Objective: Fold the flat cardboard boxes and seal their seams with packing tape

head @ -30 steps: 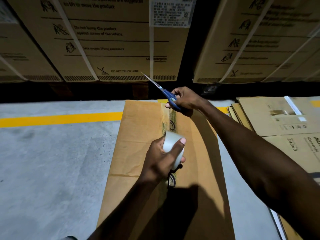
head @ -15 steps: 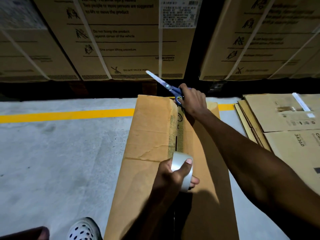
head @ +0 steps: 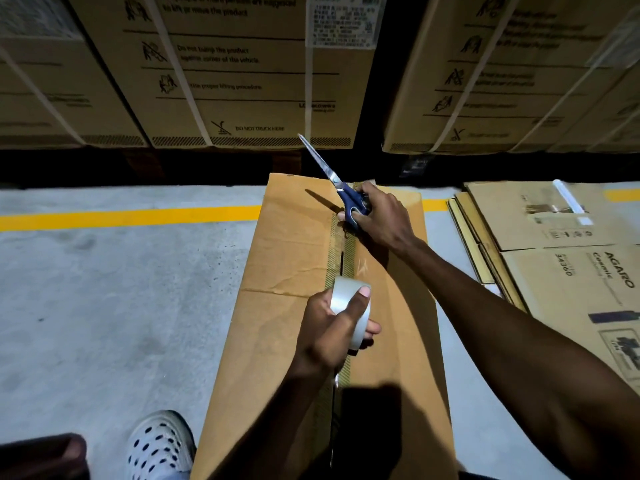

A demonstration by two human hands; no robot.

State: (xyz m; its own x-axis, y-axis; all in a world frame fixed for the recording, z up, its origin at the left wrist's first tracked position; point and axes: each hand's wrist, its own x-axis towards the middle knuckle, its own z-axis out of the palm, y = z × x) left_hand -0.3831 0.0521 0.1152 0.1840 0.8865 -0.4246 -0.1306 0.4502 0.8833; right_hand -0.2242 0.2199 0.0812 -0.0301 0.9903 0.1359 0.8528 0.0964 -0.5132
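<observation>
Gripping the tape roll (head: 349, 311) at six o'clock over the cardboard box (head: 291, 265) seam, my left hand (head: 332, 327) is clamped around it; my right hand (head: 382, 216), at twelve, is clutching scissors (head: 337, 183). Roll appears light, slick; I judge the rim the best hold.

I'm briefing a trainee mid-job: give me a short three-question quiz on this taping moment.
1. Which hand grips the tape roll?
2. True or false: the scissors lie flat on the floor.
3. The stack of flat cartons is on which side of the box being taped: A left, B right?

Key: 1 the left hand; 2 false, the right hand holds them near the box's far end; 3 B.
</observation>
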